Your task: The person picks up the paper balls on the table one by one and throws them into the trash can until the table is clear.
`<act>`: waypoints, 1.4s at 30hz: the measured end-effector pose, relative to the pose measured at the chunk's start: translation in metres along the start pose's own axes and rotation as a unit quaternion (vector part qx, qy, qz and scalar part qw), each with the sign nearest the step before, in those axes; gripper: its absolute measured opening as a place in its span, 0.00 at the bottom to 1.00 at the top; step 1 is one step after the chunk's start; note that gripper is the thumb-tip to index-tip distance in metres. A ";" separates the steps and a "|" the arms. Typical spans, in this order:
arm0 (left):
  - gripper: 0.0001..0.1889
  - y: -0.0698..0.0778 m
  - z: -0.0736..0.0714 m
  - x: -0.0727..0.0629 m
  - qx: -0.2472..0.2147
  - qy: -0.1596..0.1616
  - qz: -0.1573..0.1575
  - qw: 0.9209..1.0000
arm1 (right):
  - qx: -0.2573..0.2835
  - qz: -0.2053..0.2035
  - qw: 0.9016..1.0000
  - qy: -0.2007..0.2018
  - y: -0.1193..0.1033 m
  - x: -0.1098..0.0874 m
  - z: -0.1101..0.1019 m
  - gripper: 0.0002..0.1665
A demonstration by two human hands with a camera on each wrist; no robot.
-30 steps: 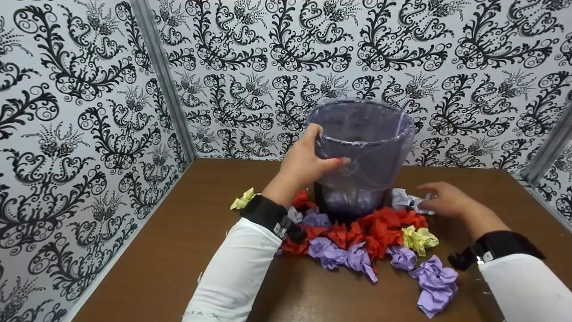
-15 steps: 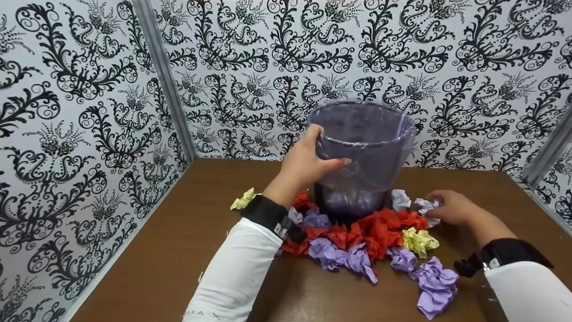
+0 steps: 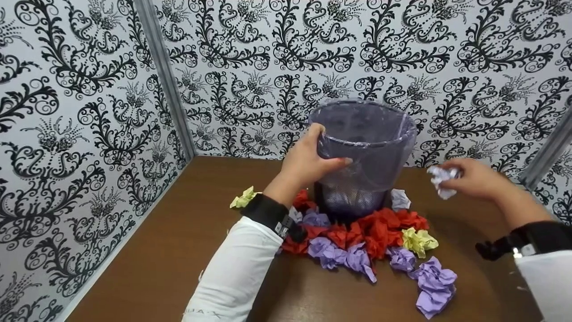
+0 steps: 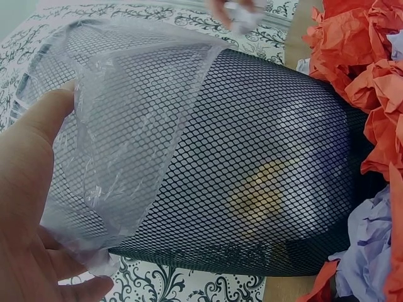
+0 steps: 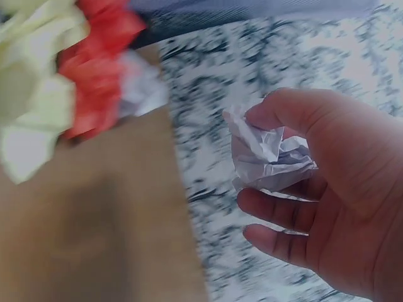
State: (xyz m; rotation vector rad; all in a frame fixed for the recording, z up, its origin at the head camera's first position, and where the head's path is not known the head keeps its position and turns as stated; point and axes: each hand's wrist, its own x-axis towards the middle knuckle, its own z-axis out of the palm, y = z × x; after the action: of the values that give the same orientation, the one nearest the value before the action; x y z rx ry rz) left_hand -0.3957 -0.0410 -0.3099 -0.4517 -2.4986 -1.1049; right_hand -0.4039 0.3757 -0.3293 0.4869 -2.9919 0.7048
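My left hand [image 3: 306, 158] grips the mesh wastebasket [image 4: 252, 138] at its upper left side, thumb across the front and fingers by the rim. A clear plastic liner [image 3: 357, 167] is folded over the rim and hangs down outside. Through the mesh in the left wrist view, yellow and pale shapes show low inside. To the right of the basket, my right hand [image 3: 476, 179] holds a crumpled pale-grey paper ball [image 5: 271, 157] above the table, thumb and fingers around it. Another pale-grey paper ball [image 3: 400, 199] lies against the basket's right side.
Red crumpled papers [image 3: 380, 230] crowd the basket's foot, with several purple ones [image 3: 435, 286] in front. One yellow ball [image 3: 419, 241] lies at right, another yellow ball [image 3: 245, 197] at left. Patterned walls [image 3: 232, 89] bound the brown table [image 3: 156, 259].
My right hand has picked up the pale-grey paper ball beside the basket and lifted it up and to the right. The left hand and basket have stayed nearly still.
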 end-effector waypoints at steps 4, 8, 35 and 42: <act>0.41 0.000 -0.001 0.000 -0.009 -0.005 -0.004 1.000 | -0.002 0.007 1.000 0.023 -0.030 0.002 -0.034 0.38; 0.41 0.001 -0.002 0.000 -0.014 -0.008 -0.008 1.000 | 0.013 0.018 0.999 0.038 -0.063 0.007 -0.063 0.40; 0.42 0.002 -0.001 0.000 -0.021 -0.015 -0.019 0.999 | -0.008 -0.022 1.000 0.004 -0.206 0.069 -0.060 0.39; 0.43 0.001 -0.001 0.001 -0.012 -0.011 -0.013 1.000 | -0.040 -0.043 0.998 -0.012 -0.212 0.082 -0.037 0.39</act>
State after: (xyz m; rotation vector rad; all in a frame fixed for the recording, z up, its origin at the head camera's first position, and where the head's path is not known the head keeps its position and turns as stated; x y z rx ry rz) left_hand -0.3957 -0.0412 -0.3079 -0.4417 -2.5188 -1.1465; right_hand -0.4177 0.1877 -0.1966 0.6194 -2.9866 0.5745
